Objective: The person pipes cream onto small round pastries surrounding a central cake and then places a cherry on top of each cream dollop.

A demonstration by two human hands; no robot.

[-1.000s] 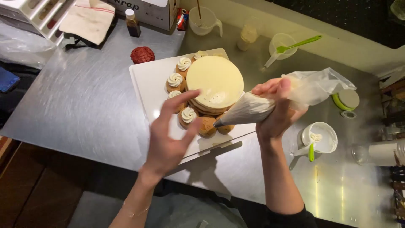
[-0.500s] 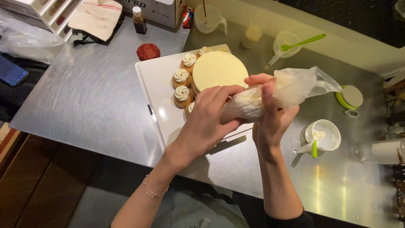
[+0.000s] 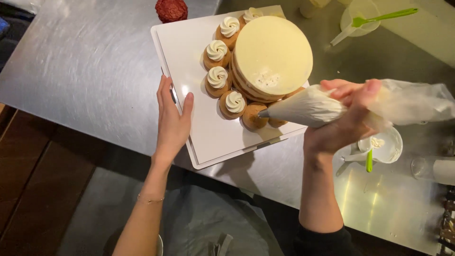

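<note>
Bench (image 3: 71, 90): brushed steel, carrying everything; a dark red, rough-surfaced round thing (image 3: 171, 9) sits at its far edge, just beyond the board.
Left hand (image 3: 173, 121): open, fingers flat along the near left edge of the white board (image 3: 208, 137), thumb resting on its top; it grips nothing.
Small puffs (image 3: 217, 78): a curved row touching the left flank of the cake, four with a white cream swirl on top.
Bare puff (image 3: 254, 116): next in the row at the near side, golden brown, no cream yet.
Round cake (image 3: 272, 57): pale, smooth-topped, layered at the side, standing on the board.
Piping bag (image 3: 308, 106): clear plastic full of white cream, lying almost level, its tip just above the bare puff.
Right hand (image 3: 343, 123): closed around the bag at its thick middle, the slack end trailing off to the right.
Cups (image 3: 384, 144): small white ones with green-handled tools, to the right on the bench.
Step in hand: judged to be topping the ring of puffs, one by one.
Next move calls for: a steady squeeze with the tip centred on the bare puff, the board kept from sliding.
</note>
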